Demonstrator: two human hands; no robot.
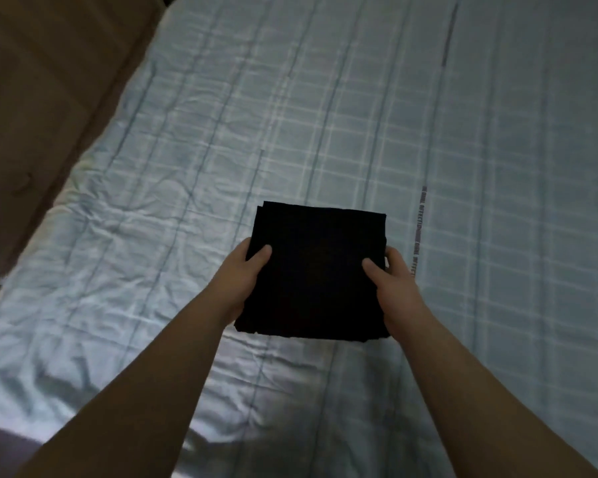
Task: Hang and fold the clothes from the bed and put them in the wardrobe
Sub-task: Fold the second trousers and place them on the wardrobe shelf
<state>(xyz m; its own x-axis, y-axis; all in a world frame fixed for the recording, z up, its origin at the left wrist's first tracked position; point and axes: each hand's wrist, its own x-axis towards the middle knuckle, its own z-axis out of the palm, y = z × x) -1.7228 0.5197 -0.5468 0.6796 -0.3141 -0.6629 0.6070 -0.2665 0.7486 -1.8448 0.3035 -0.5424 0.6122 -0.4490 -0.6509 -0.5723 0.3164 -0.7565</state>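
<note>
A black garment (316, 274), folded into a neat square, is held just above the bed (377, 115). My left hand (243, 276) grips its left edge, thumb on top and fingers hidden underneath. My right hand (392, 282) grips the right edge the same way, thumb lying on the cloth. Both forearms reach in from the bottom of the head view.
The bed wears a pale blue checked sheet, wrinkled on the near left. A brown wooden surface (45, 84) runs along the bed's left side. A dark object (4, 446) sits at the bottom left corner.
</note>
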